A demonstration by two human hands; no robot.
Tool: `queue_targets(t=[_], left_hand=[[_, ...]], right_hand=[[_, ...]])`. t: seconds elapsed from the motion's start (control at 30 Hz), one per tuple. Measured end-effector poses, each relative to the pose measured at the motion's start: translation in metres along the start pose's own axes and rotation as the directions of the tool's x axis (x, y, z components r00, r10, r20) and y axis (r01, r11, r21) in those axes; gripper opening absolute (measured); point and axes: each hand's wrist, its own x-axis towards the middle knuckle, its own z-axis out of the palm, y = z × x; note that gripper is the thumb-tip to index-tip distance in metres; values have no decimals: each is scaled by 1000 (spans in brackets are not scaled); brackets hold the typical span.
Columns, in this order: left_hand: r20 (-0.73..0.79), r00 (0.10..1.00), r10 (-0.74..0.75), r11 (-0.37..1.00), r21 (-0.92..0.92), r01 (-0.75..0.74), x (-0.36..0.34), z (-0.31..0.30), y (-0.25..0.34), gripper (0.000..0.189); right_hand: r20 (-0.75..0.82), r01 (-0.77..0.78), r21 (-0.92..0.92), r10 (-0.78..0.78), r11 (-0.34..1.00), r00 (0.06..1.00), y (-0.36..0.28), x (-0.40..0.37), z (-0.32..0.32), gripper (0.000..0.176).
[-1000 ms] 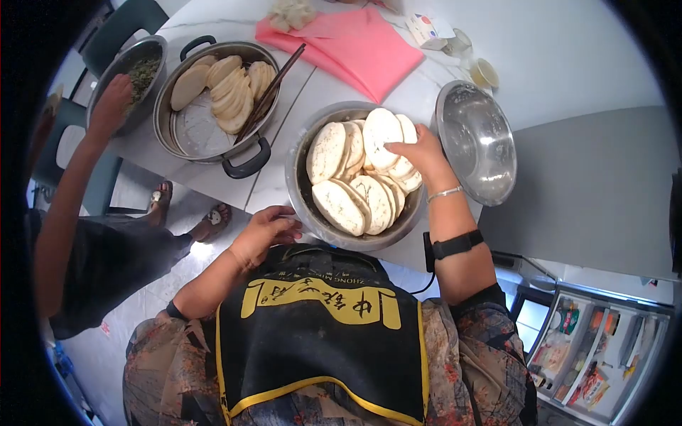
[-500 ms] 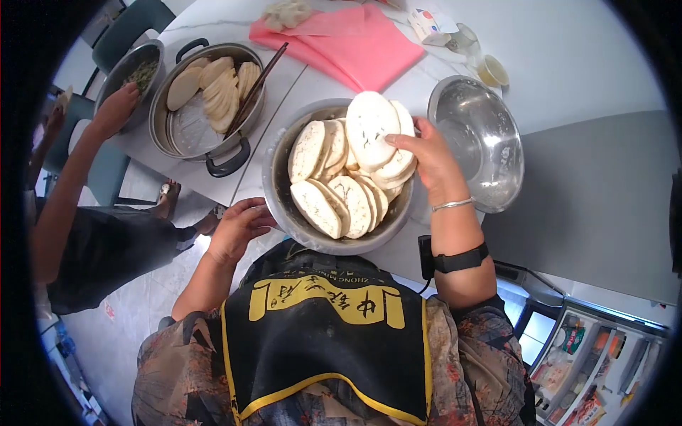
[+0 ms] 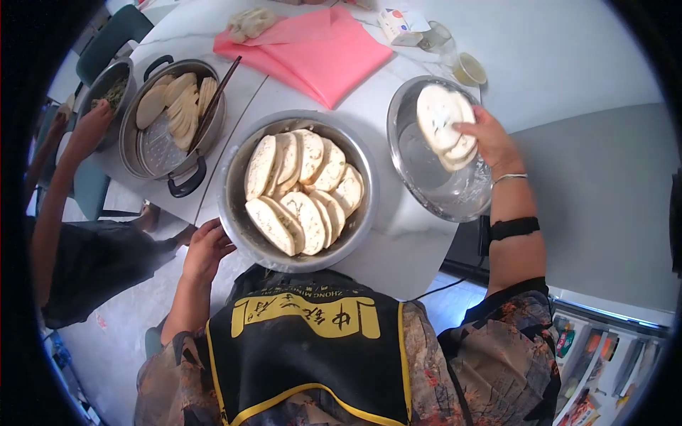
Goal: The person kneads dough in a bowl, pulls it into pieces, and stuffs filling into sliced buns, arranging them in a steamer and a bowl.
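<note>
Marbled white table (image 3: 401, 248), pink sheet (image 3: 320, 57) at far side. Right hand (image 3: 494, 142) grips pale slices (image 3: 442, 124) over shiny bowl (image 3: 408, 160); left hand (image 3: 204, 250), loosely curled, at second bowl (image 3: 298, 263), contact unclear, more slices (image 3: 302, 220) leaning inside.

Slices (image 3: 304, 219) in bowl (image 3: 302, 265), between pot (image 3: 158, 150) and basin (image 3: 415, 157).

The black apron (image 3: 309, 369) at the near side carries yellow lettering, upside down, reading "ZHONG MING"; larger dark Chinese characters, 中 among them, stand on its yellow emblem (image 3: 307, 317); marks on the far white box (image 3: 400, 27) are illegible.
</note>
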Motion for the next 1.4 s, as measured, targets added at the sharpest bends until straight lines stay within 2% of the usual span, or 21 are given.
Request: queue_targets(t=[0.13, 0.2, 0.3, 0.43, 0.53, 0.67, 0.77, 0.83, 0.9, 1.0, 1.07, 1.1, 1.13, 1.2, 1.27, 1.37, 1.4], left_hand=[[-71, 997, 22, 1000, 8, -21, -3, 6, -3, 30], [-107, 994, 29, 999, 19, -27, -5, 9, -5, 31], [-136, 990, 36, 999, 16, -34, -5, 8, -11, 32], [-180, 981, 68, 997, -21, -73, -7, 16, -12, 32], [-200, 977, 71, 997, -24, -78, -8, 27, -7, 30], [-197, 979, 59, 998, 20, -56, -5, 26, -7, 30], [-235, 970, 63, 998, 6, -64, 2, 26, -9, 30], [-200, 978, 62, 998, 37, -56, 5, 15, -13, 31], [-196, 979, 48, 998, 59, -37, 0, 24, -2, 32], [-159, 986, 51, 997, 63, -41, 4, 16, 3, 33], [-191, 967, 171, 982, 114, -151, 5, 18, 10, 32], [-199, 952, 232, 968, 142, -207, 7, 19, 12, 31], [-260, 922, 288, 952, 181, -247, 10, 19, 14, 29], [-227, 846, 482, 854, 336, -397, 13, 19, 19, 28], [-176, 735, 655, 719, 446, -534, 13, 26, 27, 27], [34, 701, 712, 559, 576, -596, 5, 43, 46, 28], [82, 713, 697, 545, 585, -600, 2, 51, 52, 31]], right_hand=[[7, -90, -248, 95, 964, 995, 51, 34, -23, 53], [-14, -93, -385, 95, 918, 995, 62, 46, -25, 54], [4, -5, -621, 10, 784, 1000, 66, 63, -34, 52], [120, 95, -725, -10, 682, 993, 71, 84, -48, 48], [130, 158, -781, -90, 604, 987, 90, 101, -65, 49], [43, 85, -793, -85, 603, 995, 97, 101, -64, 54], [48, 131, -804, -156, 580, 987, 104, 102, -67, 54], [-42, 65, -811, -168, 582, 985, 87, 90, -53, 54], [38, 210, -891, -395, 403, 918, 85, 89, -56, 50], [-12, 300, -706, -434, 642, 901, 48, 61, -37, 43], [-71, 303, -562, -410, 769, 909, 19, 31, -5, 39], [-97, 233, -542, -336, 807, 937, -4, 6, 25, 37], [-121, 163, -523, -261, 837, 958, -20, -17, 60, 35], [62, 205, -502, -202, 840, 977, -12, -38, 106, 35], [215, 231, -381, -158, 895, 964, 9, -40, 147, 36], [234, 203, -448, -105, 871, 967, 23, -28, 192, 39], [220, 189, -483, -91, 855, 971, 24, -22, 204, 41]])
